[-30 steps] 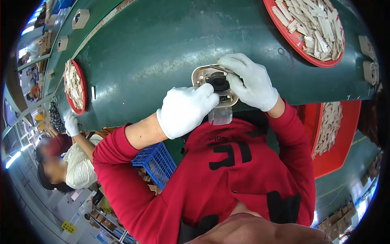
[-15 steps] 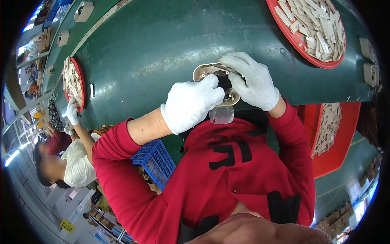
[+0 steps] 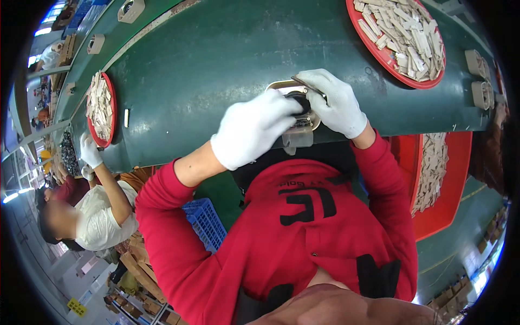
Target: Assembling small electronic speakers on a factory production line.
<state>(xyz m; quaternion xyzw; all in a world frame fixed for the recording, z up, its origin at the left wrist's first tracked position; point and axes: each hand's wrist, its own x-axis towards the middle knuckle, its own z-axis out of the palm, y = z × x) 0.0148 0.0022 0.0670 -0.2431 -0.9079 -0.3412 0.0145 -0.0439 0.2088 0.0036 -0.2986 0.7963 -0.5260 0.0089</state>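
A cream plastic housing [image 3: 279,85] with rounded ends lies near the belt's front edge, a round black part [image 3: 299,103] inside it. A clear plastic piece [image 3: 301,138] sticks out from its near end. My gloved left hand [image 3: 254,125] comes over the housing from the left, fingers bent together at the black part; what they pinch is hidden and slightly blurred. My gloved right hand [image 3: 338,105] rests on the housing's right side. Between its thumb and fingers is a thin dark tool [image 3: 306,85], slanting over the far rim; its exact kind is unclear.
A red tray [image 3: 355,24] of pale flat strips stands on the green belt [image 3: 216,59] at far right, another red tray [image 3: 112,116] at left. A red bin [image 3: 455,179] with strips is right of me. A co-worker [image 3: 105,216] sits left, above a blue crate [image 3: 208,225].
My left hand has shifted slightly, its fingers reaching further over the black part. My right hand keeps hold of the tool. The whole view has moved a little; the co-worker's hand has moved away from the tray.
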